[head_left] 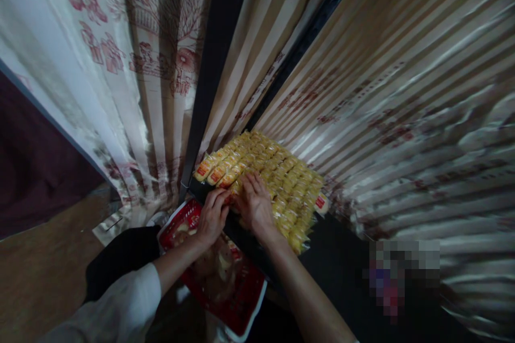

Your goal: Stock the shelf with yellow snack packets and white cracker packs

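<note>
Two hands (pixel 211 218) (pixel 257 204), dozens of packets (pixel 292 190), one basket (pixel 248 285)

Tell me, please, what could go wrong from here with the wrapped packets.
One of the wrapped packets near the left hand could slip off the black surface into the red basket beside it. The right hand, over the close-set rows, might nudge some out of line.
</note>
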Demonstrator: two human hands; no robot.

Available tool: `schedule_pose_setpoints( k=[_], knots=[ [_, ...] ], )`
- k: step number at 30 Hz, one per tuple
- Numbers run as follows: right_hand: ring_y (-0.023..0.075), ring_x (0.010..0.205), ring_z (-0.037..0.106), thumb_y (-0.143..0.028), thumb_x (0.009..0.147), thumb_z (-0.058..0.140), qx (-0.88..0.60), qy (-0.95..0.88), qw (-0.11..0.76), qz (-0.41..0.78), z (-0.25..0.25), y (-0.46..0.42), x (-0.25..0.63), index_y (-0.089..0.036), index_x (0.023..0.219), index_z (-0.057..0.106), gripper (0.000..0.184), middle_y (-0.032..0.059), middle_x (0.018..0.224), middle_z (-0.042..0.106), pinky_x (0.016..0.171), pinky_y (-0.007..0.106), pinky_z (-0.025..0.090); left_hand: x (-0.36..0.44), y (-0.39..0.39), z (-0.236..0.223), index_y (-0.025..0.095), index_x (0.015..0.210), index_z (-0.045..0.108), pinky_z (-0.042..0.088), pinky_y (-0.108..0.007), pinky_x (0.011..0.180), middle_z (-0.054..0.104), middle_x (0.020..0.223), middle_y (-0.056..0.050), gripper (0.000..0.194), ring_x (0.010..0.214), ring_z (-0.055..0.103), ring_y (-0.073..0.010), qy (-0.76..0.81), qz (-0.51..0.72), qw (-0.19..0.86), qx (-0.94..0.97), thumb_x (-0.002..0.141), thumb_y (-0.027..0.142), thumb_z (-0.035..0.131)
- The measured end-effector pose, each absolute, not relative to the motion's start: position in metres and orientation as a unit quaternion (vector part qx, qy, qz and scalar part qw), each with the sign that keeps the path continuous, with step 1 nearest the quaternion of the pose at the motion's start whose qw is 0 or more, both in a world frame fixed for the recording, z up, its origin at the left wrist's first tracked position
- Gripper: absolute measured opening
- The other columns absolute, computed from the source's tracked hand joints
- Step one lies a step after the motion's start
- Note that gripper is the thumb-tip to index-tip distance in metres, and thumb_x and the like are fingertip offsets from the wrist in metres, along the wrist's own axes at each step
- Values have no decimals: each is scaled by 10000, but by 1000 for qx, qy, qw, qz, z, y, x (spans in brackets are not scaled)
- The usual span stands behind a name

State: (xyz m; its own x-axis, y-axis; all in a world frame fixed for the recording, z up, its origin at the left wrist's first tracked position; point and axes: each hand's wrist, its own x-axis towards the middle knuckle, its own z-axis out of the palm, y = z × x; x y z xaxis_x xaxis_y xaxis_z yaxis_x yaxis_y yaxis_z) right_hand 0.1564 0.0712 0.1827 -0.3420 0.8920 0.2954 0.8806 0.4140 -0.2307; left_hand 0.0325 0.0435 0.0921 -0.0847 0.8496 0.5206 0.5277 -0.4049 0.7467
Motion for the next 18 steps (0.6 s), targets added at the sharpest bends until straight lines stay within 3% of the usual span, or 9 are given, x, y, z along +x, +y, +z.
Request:
schedule_pose_setpoints(
  k=[5, 10, 18],
  knots=[
    [271, 1385, 255, -262, 867, 471, -566, -812, 139, -6, 187, 72, 150, -91, 1318, 466, 483, 156, 1383, 474, 1106, 469, 287, 33, 41, 93, 215, 1236, 470, 463, -399, 981, 507, 1160, -68, 488, 1124, 503, -195, 520, 515, 148, 665, 793, 13, 447],
    [281, 1392, 233, -276, 851, 510, -575, -809, 122, -6, 191, 71, 149, -63, 1312, 466, 509, 167, 1387, 467, 1116, 455, 272, 31, 38, 92, 215, 1258, 468, 480, -382, 947, 491, 1146, -77, 409, 1101, 501, -200, 519, 506, 126, 677, 863, 108, 467],
    [276, 1386, 248, -254, 832, 527, -555, -816, 157, 19, 185, 71, 154, -63, 1305, 470, 513, 185, 1371, 474, 1115, 467, 280, 34, 41, 88, 206, 1224, 494, 472, -356, 952, 494, 1116, -73, 338, 1083, 500, -183, 525, 527, 119, 658, 906, 123, 414]
  ],
)
